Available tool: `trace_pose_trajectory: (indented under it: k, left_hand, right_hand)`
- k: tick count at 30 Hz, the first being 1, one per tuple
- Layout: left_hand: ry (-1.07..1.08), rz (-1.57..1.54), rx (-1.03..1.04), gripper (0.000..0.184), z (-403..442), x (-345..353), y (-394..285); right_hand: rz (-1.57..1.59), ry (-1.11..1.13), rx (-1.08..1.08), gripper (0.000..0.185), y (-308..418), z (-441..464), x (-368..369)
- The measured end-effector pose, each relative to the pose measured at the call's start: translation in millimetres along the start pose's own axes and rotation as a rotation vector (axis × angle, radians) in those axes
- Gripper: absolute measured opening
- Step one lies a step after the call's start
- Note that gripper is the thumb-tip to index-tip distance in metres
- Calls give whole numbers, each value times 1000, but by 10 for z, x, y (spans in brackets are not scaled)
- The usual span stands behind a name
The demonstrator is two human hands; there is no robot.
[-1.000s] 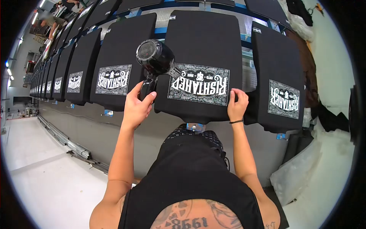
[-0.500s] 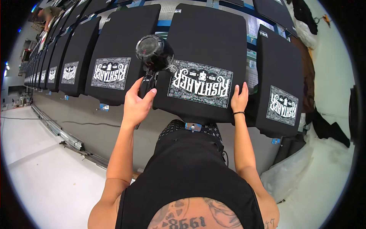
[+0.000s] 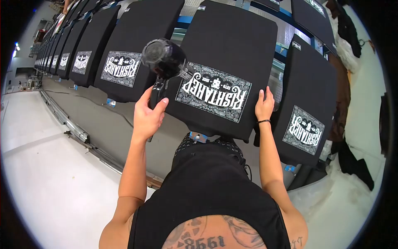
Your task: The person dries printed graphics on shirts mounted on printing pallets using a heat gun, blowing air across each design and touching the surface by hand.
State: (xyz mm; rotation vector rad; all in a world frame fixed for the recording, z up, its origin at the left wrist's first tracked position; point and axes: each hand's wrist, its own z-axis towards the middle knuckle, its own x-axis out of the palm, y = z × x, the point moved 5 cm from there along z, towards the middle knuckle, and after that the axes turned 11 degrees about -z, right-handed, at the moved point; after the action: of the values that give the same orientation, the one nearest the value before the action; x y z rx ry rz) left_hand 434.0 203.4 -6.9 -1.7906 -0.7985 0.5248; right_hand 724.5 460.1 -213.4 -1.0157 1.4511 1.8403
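Note:
A black hair dryer [image 3: 166, 58] is held upright by its handle in my left hand [image 3: 150, 114], its nozzle pointing right at the left edge of a white print. That print [image 3: 214, 92], with lettering and a patterned border, lies on the black fabric [image 3: 228, 37] covering the board in front of me. My right hand [image 3: 264, 103] rests at the right edge of this board, fingers stretched and holding nothing. A second printed black piece [image 3: 313, 83] is on the board to the right, and another [image 3: 143, 37] is on the left.
A long row of black covered boards [image 3: 93, 41] with the same print runs off to the left. Metal rails [image 3: 70, 124] and a cable lie on the floor at left. Dark cloth [image 3: 354, 164] and clear plastic are at the right. Blue brackets [image 3: 198, 137] stick out under the boards.
The view has turned, so the boards appear more tilted. My right hand has shifted slightly right, its fingers straighter along the board's edge. The dryer stays in my left hand, near the print.

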Motion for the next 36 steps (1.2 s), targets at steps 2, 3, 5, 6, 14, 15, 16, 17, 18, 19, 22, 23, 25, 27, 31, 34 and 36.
trace_pose_trajectory:
  k: [2, 3, 5, 6, 14, 15, 16, 17, 18, 19, 22, 23, 25, 27, 31, 34, 36]
  left_hand:
    - [-16, -10, 10, 38, -83, -48, 26]
    - [-27, -12, 8, 38, -141, -28, 41]
    - [-78, -10, 37, 36, -239, -3, 49]
    - [-93, -14, 42, 36, -266, 5, 59]
    - [-156, -37, 15, 36, -489, 4, 141]
    - [-157, -38, 14, 36, -527, -10, 148]
    - [-168, -32, 12, 36, -567, -26, 161]
    - [-181, -26, 10, 36, -604, -32, 175]
    - [-185, -30, 11, 36, -637, -22, 172]
    - [-213, -33, -3, 36, -668, -24, 169]
    - [-250, -38, -2, 36, -732, -39, 208]
    - [-261, -40, 14, 36, -734, -43, 219]
    - [-262, -34, 13, 36, -727, -32, 231]
    - [-269, -23, 15, 37, -707, -23, 240]
    - [-220, -19, 38, 38, -535, 97, 222]
    - [-162, -37, 32, 33, -502, 259, 210]
    - [-135, -30, 40, 28, -508, 334, 230]
  right_hand:
    - [9, 24, -3, 53, -7, 37, -1]
    - [16, 31, -14, 53, -19, 45, 1]
    - [25, 44, -41, 54, -27, 71, -5]
    - [28, 52, -37, 53, -38, 82, -2]
    - [44, 91, -75, 53, -99, 168, 10]
    - [47, 98, -73, 53, -104, 161, 9]
    - [50, 105, -72, 52, -107, 162, 9]
    - [51, 106, -77, 52, -105, 166, 5]
    - [50, 105, -81, 52, -105, 168, 1]
    - [51, 104, -85, 52, -102, 174, 6]
    - [51, 110, -89, 52, -109, 183, 4]
    - [50, 108, -89, 52, -109, 191, -2]
    - [58, 107, -102, 52, -111, 185, -6]
    - [57, 104, -105, 52, -109, 175, 10]
    - [68, 97, -99, 52, -91, 171, 0]
    - [73, 91, -103, 52, -84, 160, -18]
    - [75, 90, -124, 52, -90, 169, -32]
